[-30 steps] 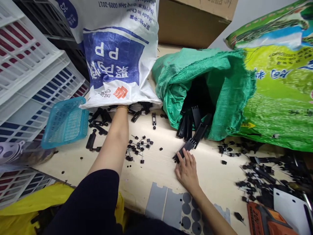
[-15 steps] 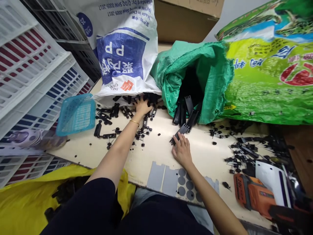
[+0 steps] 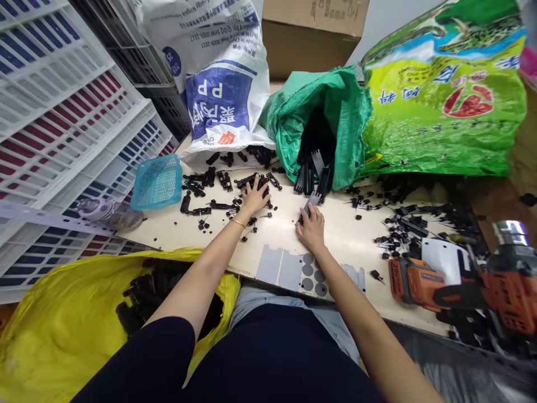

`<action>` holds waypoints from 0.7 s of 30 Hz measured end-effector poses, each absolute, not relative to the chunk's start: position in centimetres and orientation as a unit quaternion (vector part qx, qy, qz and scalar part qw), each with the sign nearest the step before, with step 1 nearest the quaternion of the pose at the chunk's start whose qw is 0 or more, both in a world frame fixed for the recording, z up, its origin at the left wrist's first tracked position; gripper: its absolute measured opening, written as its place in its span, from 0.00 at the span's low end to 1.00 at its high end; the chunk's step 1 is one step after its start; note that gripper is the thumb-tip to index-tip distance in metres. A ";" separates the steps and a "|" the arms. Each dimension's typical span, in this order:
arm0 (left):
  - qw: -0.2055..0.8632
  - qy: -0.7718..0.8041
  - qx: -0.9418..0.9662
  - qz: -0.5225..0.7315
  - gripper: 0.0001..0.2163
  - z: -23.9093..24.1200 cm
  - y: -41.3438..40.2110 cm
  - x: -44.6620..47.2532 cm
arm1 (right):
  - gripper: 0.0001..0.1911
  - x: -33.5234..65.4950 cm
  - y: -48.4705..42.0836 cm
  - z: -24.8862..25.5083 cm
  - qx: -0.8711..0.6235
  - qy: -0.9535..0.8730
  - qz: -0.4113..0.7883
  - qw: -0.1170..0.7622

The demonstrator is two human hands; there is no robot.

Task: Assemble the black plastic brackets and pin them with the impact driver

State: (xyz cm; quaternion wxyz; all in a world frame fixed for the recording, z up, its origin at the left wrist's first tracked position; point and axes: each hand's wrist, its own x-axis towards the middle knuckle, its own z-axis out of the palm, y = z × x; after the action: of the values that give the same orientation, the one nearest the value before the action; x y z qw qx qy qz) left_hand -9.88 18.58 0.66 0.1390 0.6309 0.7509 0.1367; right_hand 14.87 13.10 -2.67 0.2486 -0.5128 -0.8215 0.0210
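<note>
Resting left hand [image 3: 254,197], fingers spread, on black clips [image 3: 241,182]; right hand [image 3: 311,228] fingers extended flat, tips on black comb part [image 3: 311,200].

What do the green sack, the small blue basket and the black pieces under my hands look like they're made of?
Green sack: woven plastic fabric, matte; a coarse weave and soft crumples show. Blue basket: moulded plastic, slightly glossy, with gridded perforated walls. Black pieces: likely moulded plastic, dull black, in repeated shapes; too small to be certain.
</note>
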 end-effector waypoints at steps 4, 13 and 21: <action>0.126 0.679 0.696 0.197 0.26 0.4 17.2 -11.9 | 0.10 15.7 13.0 -3.4 -0.514 -0.803 0.059 0.295; 0.051 0.696 0.632 0.337 0.20 2.0 16.3 -13.3 | 0.15 21.4 9.3 -1.1 -0.565 -0.671 0.099 0.471; 0.121 0.709 0.627 0.299 0.13 2.5 9.3 -5.6 | 0.25 22.9 2.4 -2.7 -0.533 -0.795 0.132 0.256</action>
State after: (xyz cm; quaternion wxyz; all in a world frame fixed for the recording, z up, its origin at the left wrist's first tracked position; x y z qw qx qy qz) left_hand -5.57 9.29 2.48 0.1211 0.6273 0.7089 0.2987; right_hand 22.86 2.36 -2.72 0.2555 -0.5333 -0.7955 0.1322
